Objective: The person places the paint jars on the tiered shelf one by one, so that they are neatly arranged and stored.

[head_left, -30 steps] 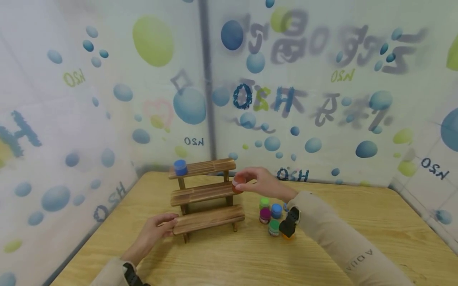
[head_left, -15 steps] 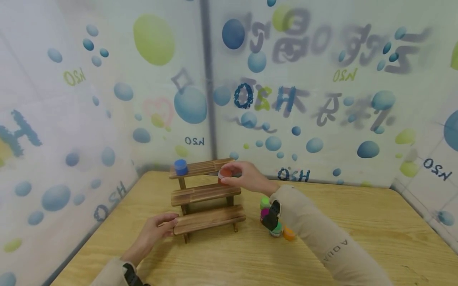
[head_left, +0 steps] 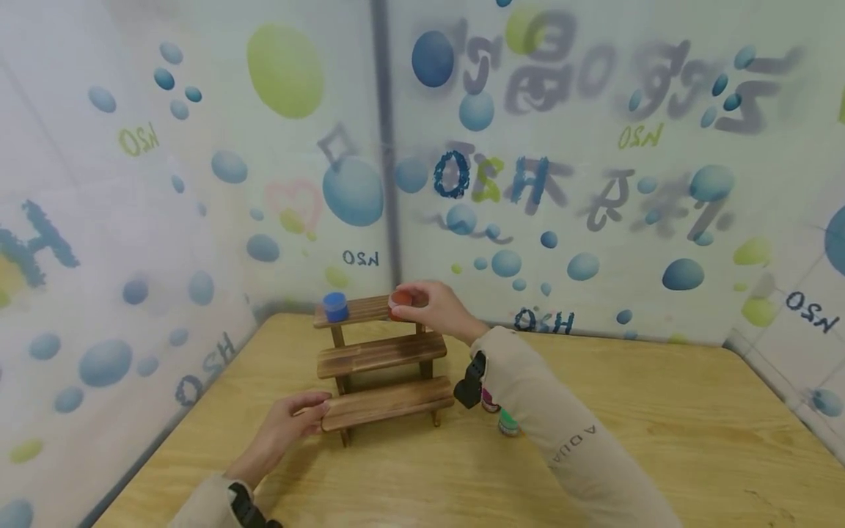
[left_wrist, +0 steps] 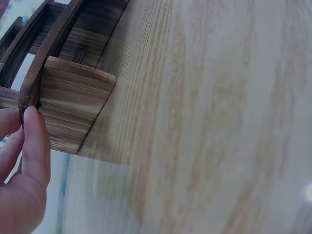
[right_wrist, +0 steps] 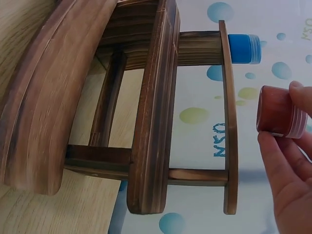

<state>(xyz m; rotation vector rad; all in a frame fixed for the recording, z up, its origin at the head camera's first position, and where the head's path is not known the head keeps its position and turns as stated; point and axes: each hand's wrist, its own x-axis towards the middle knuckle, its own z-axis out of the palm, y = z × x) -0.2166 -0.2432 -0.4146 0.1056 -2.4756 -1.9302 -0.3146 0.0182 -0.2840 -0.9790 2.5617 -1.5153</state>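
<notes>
A three-tier wooden stand (head_left: 386, 356) is on the table, its tiers stepping up toward the wall. My left hand (head_left: 288, 433) pinches the left end of its lowest tier; the left wrist view shows thumb and fingers (left_wrist: 36, 141) at that end. Between the thumb and fingers of my right hand (head_left: 439, 308) is a small red paint jar (right_wrist: 276, 111). It hovers by the right part of the top tier (right_wrist: 228, 122), with a gap between jar and wood in the right wrist view. A blue paint jar (head_left: 335, 306) stands on the top tier's left end.
Right of the stand, a purple jar (head_left: 490, 400) and a green jar (head_left: 508, 422) show on the wooden table (head_left: 409, 484), partly behind my right sleeve (head_left: 561, 418). A patterned curtain-like wall (head_left: 594, 220) rises close behind the stand.
My right hand has carried the red paint jar left and up, from the middle tier's right end to the top tier. Its sleeve now covers more jars. My left hand stays put.
</notes>
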